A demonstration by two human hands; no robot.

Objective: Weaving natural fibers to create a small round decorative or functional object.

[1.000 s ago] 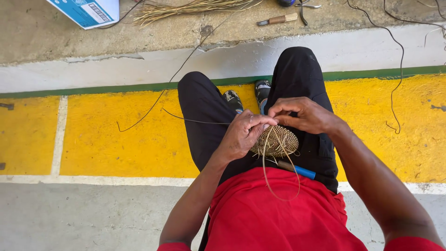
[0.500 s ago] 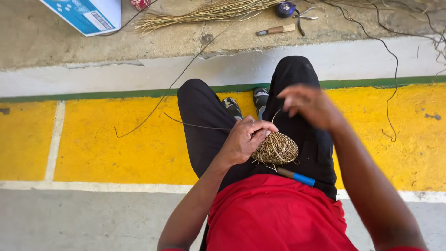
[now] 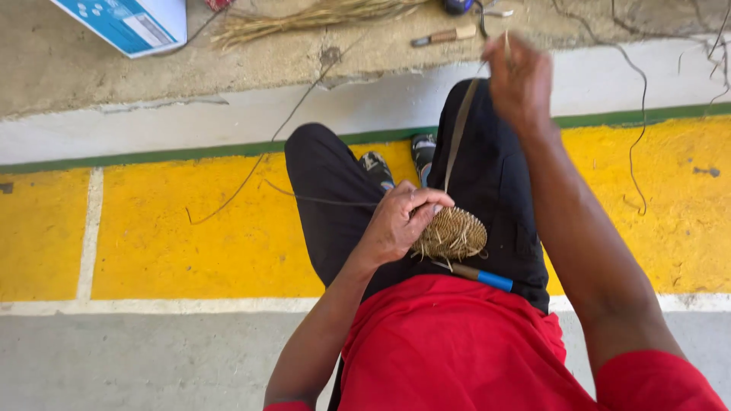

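Straw-coloured strand pinched in our right hand, fingers closed, raised well above lap. Left hand fingers pressed together, clamping rim of small coiled basket on lap. Blue-handled tool just beneath. Risk, we judge: pulling too hard snaps strand, or coil slips and 1 stitch loosens.

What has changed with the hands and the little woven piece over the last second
The right hand left the woven disc and rose up and away, drawing a flat strand taut. The left hand stayed clamped on the disc in the lap; the blue-handled tool stayed under it.
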